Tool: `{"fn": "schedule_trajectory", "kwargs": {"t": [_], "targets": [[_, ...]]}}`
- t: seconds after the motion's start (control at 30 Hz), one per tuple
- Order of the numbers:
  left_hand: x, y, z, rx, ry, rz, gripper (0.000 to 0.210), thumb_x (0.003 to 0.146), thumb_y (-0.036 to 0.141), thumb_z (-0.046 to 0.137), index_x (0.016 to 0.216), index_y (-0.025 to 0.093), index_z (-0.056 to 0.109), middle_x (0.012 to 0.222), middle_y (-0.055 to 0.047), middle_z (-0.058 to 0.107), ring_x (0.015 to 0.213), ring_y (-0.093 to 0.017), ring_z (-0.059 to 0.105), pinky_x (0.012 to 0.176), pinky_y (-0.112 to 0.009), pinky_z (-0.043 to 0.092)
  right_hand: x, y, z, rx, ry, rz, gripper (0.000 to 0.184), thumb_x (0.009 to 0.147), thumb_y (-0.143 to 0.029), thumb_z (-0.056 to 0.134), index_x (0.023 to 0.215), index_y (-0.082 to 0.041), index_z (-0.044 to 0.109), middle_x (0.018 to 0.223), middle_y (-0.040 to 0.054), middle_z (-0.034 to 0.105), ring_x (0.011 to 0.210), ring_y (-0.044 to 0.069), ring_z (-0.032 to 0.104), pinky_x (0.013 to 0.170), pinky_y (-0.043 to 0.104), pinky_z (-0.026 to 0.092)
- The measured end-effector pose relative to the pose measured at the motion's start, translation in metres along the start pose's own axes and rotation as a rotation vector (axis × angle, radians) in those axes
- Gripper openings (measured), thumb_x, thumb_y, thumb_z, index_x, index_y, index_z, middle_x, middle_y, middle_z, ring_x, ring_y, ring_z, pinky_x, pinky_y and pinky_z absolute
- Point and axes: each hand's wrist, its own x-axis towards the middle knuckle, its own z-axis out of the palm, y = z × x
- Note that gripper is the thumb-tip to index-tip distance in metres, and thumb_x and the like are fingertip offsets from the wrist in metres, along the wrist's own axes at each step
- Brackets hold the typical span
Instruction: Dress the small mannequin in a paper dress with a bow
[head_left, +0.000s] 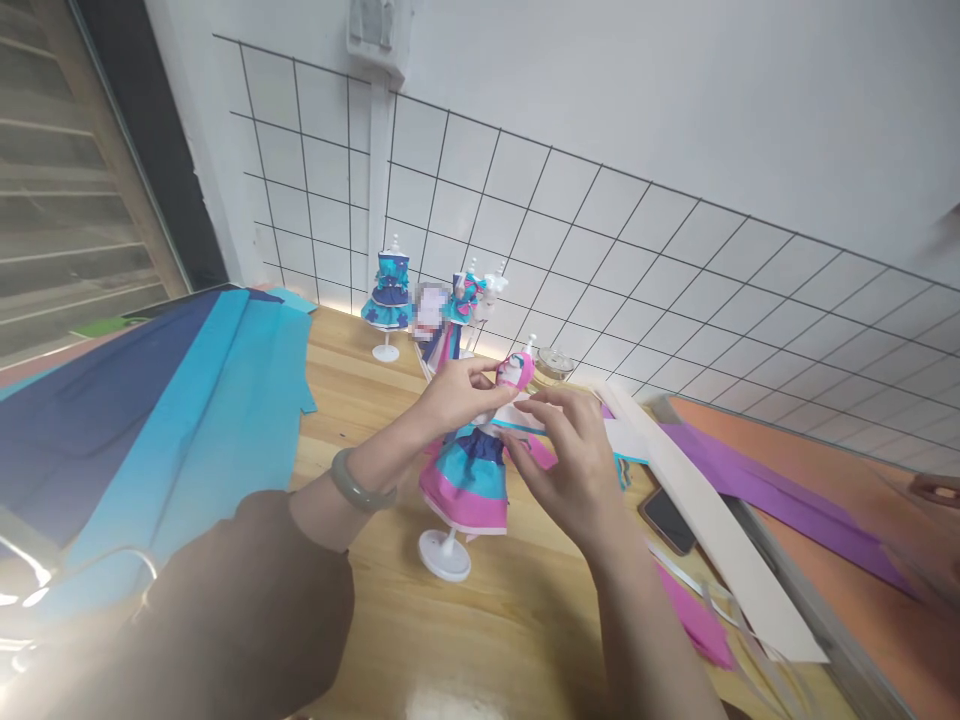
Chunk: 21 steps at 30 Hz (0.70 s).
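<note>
A small dress form (pixel 445 556) on a round white base stands on the table, tilted a little. It wears a doll dress (pixel 466 485) with dark blue, turquoise and pink bands and a pink-and-white top (pixel 516 370). My left hand (pixel 469 392) grips the form's upper part, thumb and fingers around the bodice. From the waist a white strip with a blue edge (pixel 626 441) runs out to the right. Thumb and fingers of my right hand (pixel 566 455) close on this strip near the waist; the fingertips partly hide it.
Other dressed forms, including a blue one (pixel 390 290), stand at the back by the wire grid (pixel 480 190). Blue and turquoise sheets (pixel 217 390) cover the left. A phone (pixel 667 520), a long white strip (pixel 739 535) and pink scraps (pixel 694 615) lie right.
</note>
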Motion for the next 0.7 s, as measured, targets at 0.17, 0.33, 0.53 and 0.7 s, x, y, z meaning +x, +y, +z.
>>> {"fn": "schedule_trajectory", "kwargs": {"t": [0.17, 0.33, 0.53, 0.7], "targets": [[0.000, -0.005, 0.004, 0.007, 0.011, -0.058, 0.045, 0.069, 0.029, 0.065, 0.112, 0.017, 0.058, 0.061, 0.003, 0.052, 0.054, -0.008, 0.048, 0.050, -0.018, 0.037, -0.002, 0.001, 0.010, -0.134, -0.009, -0.131, 0.021, 0.083, -0.013, 0.052, 0.103, -0.019, 0.056, 0.089, 0.0091, 0.058, 0.083, 0.022, 0.052, 0.068, 0.036, 0.042], [0.001, -0.006, 0.000, 0.049, 0.048, -0.063, 0.042, 0.067, 0.027, 0.066, 0.107, 0.016, 0.060, 0.060, 0.004, 0.052, 0.053, -0.007, 0.047, 0.049, -0.018, 0.036, -0.003, 0.000, 0.013, -0.196, 0.050, -0.262, 0.017, 0.084, -0.009, 0.052, 0.097, -0.018, 0.057, 0.079, 0.0058, 0.060, 0.069, 0.017, 0.048, 0.061, 0.031, 0.036], [0.004, -0.004, -0.006, 0.046, 0.087, -0.089, 0.032, 0.065, 0.027, 0.066, 0.095, 0.016, 0.063, 0.057, 0.004, 0.051, 0.047, -0.006, 0.042, 0.046, -0.018, 0.034, -0.004, -0.003, 0.013, -0.230, 0.039, -0.320, 0.014, 0.085, -0.010, 0.053, 0.096, -0.017, 0.058, 0.076, 0.0058, 0.061, 0.067, 0.017, 0.046, 0.059, 0.031, 0.032], [0.007, -0.005, -0.007, 0.083, 0.129, -0.084, 0.036, 0.065, 0.029, 0.066, 0.099, 0.016, 0.062, 0.057, 0.004, 0.052, 0.047, -0.006, 0.043, 0.047, -0.018, 0.035, -0.004, -0.005, 0.015, -0.214, 0.017, -0.318, 0.015, 0.084, -0.010, 0.053, 0.096, -0.017, 0.060, 0.079, 0.0067, 0.062, 0.069, 0.017, 0.048, 0.060, 0.032, 0.034]]}}
